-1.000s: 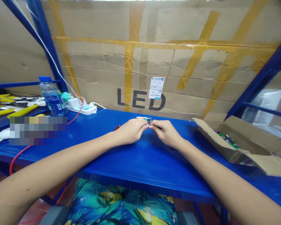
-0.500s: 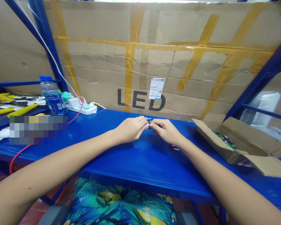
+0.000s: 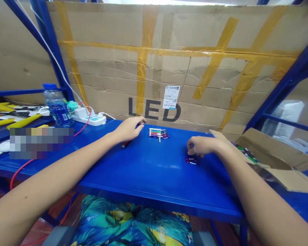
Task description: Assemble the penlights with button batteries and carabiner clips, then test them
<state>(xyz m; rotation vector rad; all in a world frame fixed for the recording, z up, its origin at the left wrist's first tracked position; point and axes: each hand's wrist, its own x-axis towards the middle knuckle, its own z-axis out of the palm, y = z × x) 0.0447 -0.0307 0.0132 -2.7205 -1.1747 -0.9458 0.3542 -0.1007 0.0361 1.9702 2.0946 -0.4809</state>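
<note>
My left hand (image 3: 130,130) is over the left part of the blue table, fingers curled round a small shiny piece at the fingertips that I cannot make out. A dark red stick (image 3: 125,144) pokes out beneath it. To its right lies a neat row of slim coloured metal sticks (image 3: 155,132), with clip-like loops at their right ends and small silvery bits (image 3: 159,139) just in front. My right hand (image 3: 200,146) hovers farther right with thumb and fingers bent together; what they hold, if anything, is hidden. Just below it are red carabiner clips (image 3: 191,160) on the table.
An open cardboard box (image 3: 267,157) with several small items stands at right. At left are a bottle (image 3: 56,106), a white power strip (image 3: 92,119), a red cable (image 3: 17,174) and yellow-handled tools (image 3: 25,121). A big cardboard sheet (image 3: 113,78) closes off the back.
My hands, together over the row before, have parted. The left moved left, the right moved right and down to the carabiner clips. The row of sticks is now uncovered.
</note>
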